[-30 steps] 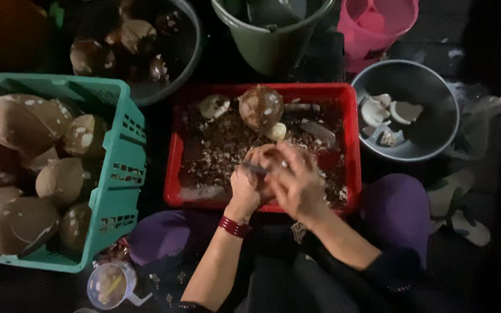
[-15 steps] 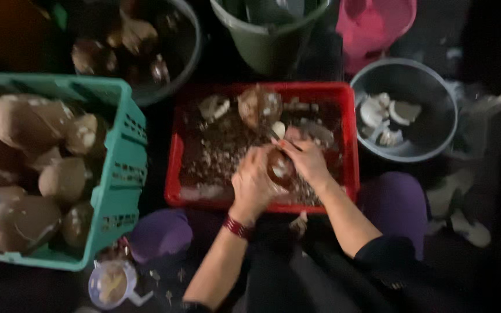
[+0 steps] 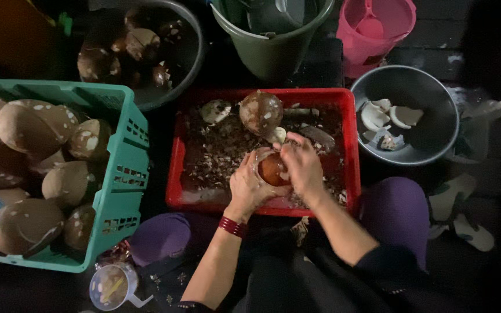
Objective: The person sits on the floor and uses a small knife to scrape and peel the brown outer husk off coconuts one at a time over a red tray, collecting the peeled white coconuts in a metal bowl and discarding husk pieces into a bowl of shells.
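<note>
Over the red tray [image 3: 176, 168] my left hand [image 3: 246, 186] cups a brown coconut [image 3: 271, 168] from below and the left. My right hand [image 3: 302, 164] presses on the coconut's right side, fingers curled over it; whether it holds a tool is hidden. A second brown coconut [image 3: 260, 112] lies at the tray's far edge, with a pale shell piece [image 3: 215, 110] beside it. Brown shavings cover the tray floor. A red bangle [image 3: 232, 226] circles my left wrist.
A green crate [image 3: 124, 168] at the left holds several husked coconuts. A dark basin [image 3: 192, 58] with coconuts sits behind it. A green bucket [image 3: 273, 55], a pink bucket [image 3: 372, 35] and a grey bowl [image 3: 436, 145] of white coconut pieces ring the tray. A small cup [image 3: 111, 285] stands near my knee.
Both hands stayed over the tray, turning the coconut; its brown side now faces up and my right hand has shifted onto its right side.
</note>
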